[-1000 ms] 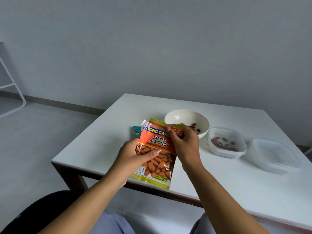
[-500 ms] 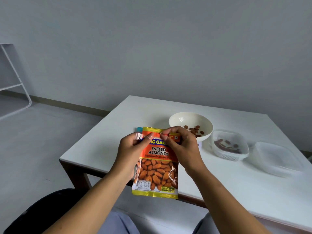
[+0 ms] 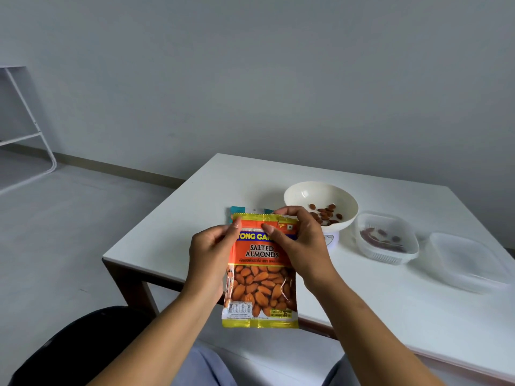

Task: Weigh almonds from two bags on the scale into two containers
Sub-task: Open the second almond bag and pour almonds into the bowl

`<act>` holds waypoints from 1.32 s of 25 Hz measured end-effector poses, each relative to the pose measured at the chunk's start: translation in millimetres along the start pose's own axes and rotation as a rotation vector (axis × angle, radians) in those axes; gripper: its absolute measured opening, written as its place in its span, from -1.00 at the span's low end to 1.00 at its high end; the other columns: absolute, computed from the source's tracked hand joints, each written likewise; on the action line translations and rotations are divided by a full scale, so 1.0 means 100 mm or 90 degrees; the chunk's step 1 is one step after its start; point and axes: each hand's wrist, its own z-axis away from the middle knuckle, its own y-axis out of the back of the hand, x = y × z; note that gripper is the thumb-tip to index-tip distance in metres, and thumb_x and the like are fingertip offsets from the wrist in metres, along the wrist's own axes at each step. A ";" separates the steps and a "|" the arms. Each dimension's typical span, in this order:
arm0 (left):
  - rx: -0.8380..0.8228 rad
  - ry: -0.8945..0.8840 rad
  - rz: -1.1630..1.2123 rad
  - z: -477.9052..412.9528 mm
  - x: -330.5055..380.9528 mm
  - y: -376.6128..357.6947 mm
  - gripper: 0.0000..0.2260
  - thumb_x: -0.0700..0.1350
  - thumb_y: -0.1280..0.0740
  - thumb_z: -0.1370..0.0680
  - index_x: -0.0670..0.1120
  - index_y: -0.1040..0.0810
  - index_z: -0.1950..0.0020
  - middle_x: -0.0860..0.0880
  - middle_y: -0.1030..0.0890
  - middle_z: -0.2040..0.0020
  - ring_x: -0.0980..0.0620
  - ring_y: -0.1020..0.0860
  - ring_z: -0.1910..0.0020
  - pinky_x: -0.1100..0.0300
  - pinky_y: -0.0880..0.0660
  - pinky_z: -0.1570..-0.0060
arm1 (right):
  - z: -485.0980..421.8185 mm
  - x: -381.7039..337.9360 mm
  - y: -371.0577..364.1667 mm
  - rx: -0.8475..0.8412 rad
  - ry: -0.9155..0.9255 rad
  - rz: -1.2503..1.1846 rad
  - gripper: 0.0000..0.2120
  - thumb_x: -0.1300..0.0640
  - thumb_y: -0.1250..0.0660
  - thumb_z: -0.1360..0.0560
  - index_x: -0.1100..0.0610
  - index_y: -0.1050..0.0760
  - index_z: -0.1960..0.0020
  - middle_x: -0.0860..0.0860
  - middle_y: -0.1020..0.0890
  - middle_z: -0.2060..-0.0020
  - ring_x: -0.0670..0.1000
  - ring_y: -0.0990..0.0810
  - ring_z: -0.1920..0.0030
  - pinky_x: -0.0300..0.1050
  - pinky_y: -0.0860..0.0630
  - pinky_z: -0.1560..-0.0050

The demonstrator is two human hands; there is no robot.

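Almond bag (image 3: 260, 274) upright, long axis vertical, held over the near table (image 3: 195, 213) edge. Left hand (image 3: 213, 257) and right hand (image 3: 302, 246) both pinch its top seal, thumbs nearly meeting. Bowl (image 3: 306, 193) lies just beyond the right hand, so it's nearer.

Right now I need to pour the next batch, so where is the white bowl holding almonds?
The round white bowl sits on the white table, just behind the right hand and left of the clear plastic container.
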 end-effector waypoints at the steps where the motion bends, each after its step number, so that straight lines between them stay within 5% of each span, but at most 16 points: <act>1: 0.007 0.008 0.002 0.00 -0.01 0.03 -0.75 0.04 -0.38 -0.50 -0.15 -0.66 0.15 -0.15 -0.72 0.23 -0.11 -0.69 0.25 0.08 -0.62 0.22 | -0.01 0.02 -0.01 -0.007 0.006 0.018 -0.75 0.14 -0.45 -0.43 0.05 -0.48 -0.06 0.07 -0.65 -0.01 0.03 -0.69 0.05 -0.10 -0.68 0.17; 5: 0.056 0.024 0.029 -0.01 -0.08 0.10 -0.74 0.04 -0.37 -0.51 -0.15 -0.65 0.19 -0.20 -0.71 0.23 -0.19 -0.69 0.24 -0.03 -0.64 0.16 | 0.04 0.12 -0.12 -0.005 -0.057 0.010 -0.75 0.08 -0.42 -0.45 0.01 -0.45 -0.09 0.02 -0.66 0.01 -0.02 -0.70 0.09 -0.20 -0.65 0.23; 10: 0.134 0.050 0.089 -0.23 -0.15 0.33 -0.73 0.02 -0.39 -0.51 -0.12 -0.59 0.30 -0.17 -0.67 0.27 -0.15 -0.64 0.26 -0.17 -0.60 0.08 | 0.13 0.35 -0.26 -0.165 -0.190 -0.015 -0.69 0.02 -0.42 -0.45 0.12 -0.48 -0.12 0.06 -0.70 -0.03 0.02 -0.71 0.03 -0.13 -0.63 0.06; 13: 0.190 0.071 0.093 -0.49 -0.25 0.45 -0.72 0.03 -0.38 -0.53 -0.12 -0.57 0.30 -0.20 -0.67 0.22 -0.18 -0.62 0.19 -0.25 -0.58 0.01 | 0.10 0.39 -0.28 -0.190 -0.215 0.037 -0.64 0.01 -0.43 -0.44 0.08 -0.43 -0.17 0.08 -0.67 -0.05 0.01 -0.71 0.09 -0.19 -0.63 0.19; 16: 0.228 0.062 0.087 -0.78 -0.34 0.58 -0.77 0.06 -0.39 -0.51 -0.11 -0.58 0.06 -0.24 -0.67 0.00 -0.18 -0.65 0.08 -0.12 -0.60 -0.01 | 0.02 0.40 -0.38 -0.127 -0.185 0.080 -0.71 0.15 -0.39 -0.49 0.16 -0.42 -0.16 0.13 -0.66 0.10 -0.07 -0.62 0.43 -0.25 -0.57 0.42; 19: 0.186 -0.001 -0.103 -0.85 -0.48 0.60 -0.47 0.01 -0.43 -0.48 -0.11 -0.36 -0.37 -0.20 -0.49 -0.33 -0.11 -0.53 -0.20 -0.06 -0.49 -0.22 | -0.15 0.48 -0.49 -0.028 -0.149 0.130 -0.79 0.20 -0.34 -0.53 0.23 -0.48 -0.14 0.12 -0.65 0.18 -0.09 -0.58 0.50 -0.15 -0.62 0.38; 21: 0.136 -0.083 -0.332 -0.77 -0.64 0.55 -0.35 0.02 -0.39 -0.50 -0.14 -0.22 -0.50 -0.19 -0.31 -0.45 -0.15 -0.30 -0.43 -0.09 -0.30 -0.40 | -0.24 0.60 -0.54 0.020 -0.099 0.286 -0.77 0.12 -0.33 -0.53 0.18 -0.51 -0.15 0.07 -0.65 0.06 -0.04 -0.64 0.25 -0.07 -0.65 0.20; 24: 0.014 -0.212 -0.606 -0.57 -0.88 0.47 -0.43 0.21 -0.13 -0.54 -0.08 -0.35 -0.45 -0.14 -0.29 -0.50 -0.17 -0.21 -0.48 -0.12 -0.25 -0.42 | -0.22 0.87 -0.55 0.035 0.102 0.591 -0.67 -0.02 -0.24 -0.56 0.09 -0.47 -0.26 0.05 -0.48 -0.28 0.08 -0.41 -0.29 0.04 -0.48 -0.27; 29: -0.009 -0.234 -0.824 -0.61 -1.02 0.44 -0.42 0.20 0.06 -0.53 -0.02 -0.47 -0.38 -0.07 -0.45 -0.42 -0.12 -0.39 -0.41 -0.18 -0.25 -0.39 | -0.22 1.03 -0.52 -0.064 0.093 0.742 -0.43 -0.21 0.18 -0.57 -0.07 -0.27 -0.46 0.00 -0.28 -0.49 0.06 -0.16 -0.52 0.07 -0.10 -0.52; 33: -0.027 -0.219 -0.862 -0.59 -1.03 0.43 -0.41 0.21 0.09 -0.53 0.00 -0.46 -0.40 -0.08 -0.43 -0.44 -0.12 -0.37 -0.44 -0.22 -0.22 -0.41 | -0.22 1.03 -0.54 -0.092 0.087 0.765 -0.37 -0.22 0.25 -0.52 -0.06 -0.19 -0.51 0.01 -0.17 -0.54 0.07 -0.06 -0.55 0.06 0.02 -0.55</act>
